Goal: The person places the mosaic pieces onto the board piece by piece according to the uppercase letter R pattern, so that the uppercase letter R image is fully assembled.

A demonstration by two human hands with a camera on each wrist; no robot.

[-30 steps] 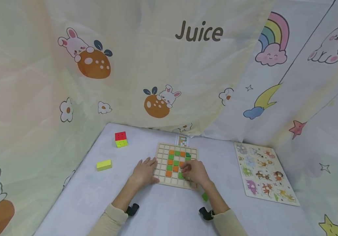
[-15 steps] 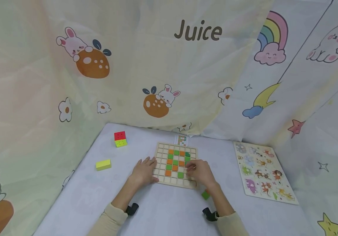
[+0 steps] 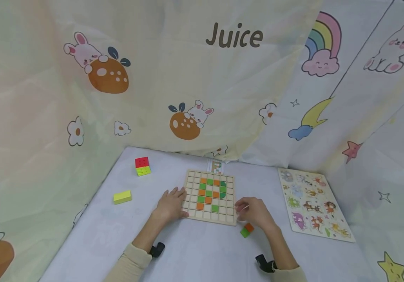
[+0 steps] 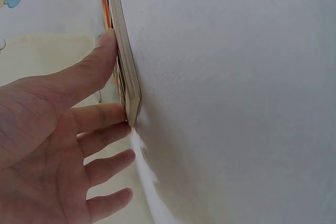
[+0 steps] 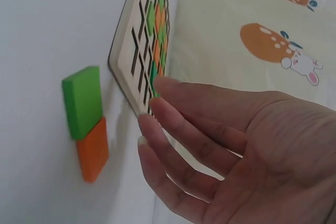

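Note:
A wooden grid board lies on the white table, with green and orange tiles set in its middle cells. My left hand rests at the board's left edge; in the left wrist view its thumb lies along the edge and its fingers are spread. My right hand is just off the board's right edge, fingers loosely bent with nothing between them in the right wrist view. Close below it on the table lie a green tile and an orange tile, touching each other.
A small pattern card lies behind the board. To the left are a red and yellow cube and a yellow block. An animal picture board lies at the right. Printed fabric hangs around the table.
My right hand has moved off the board to the right and toward me. A rounded green tile now shows in the board's coloured pattern where the hand was. The left hand has stayed put.

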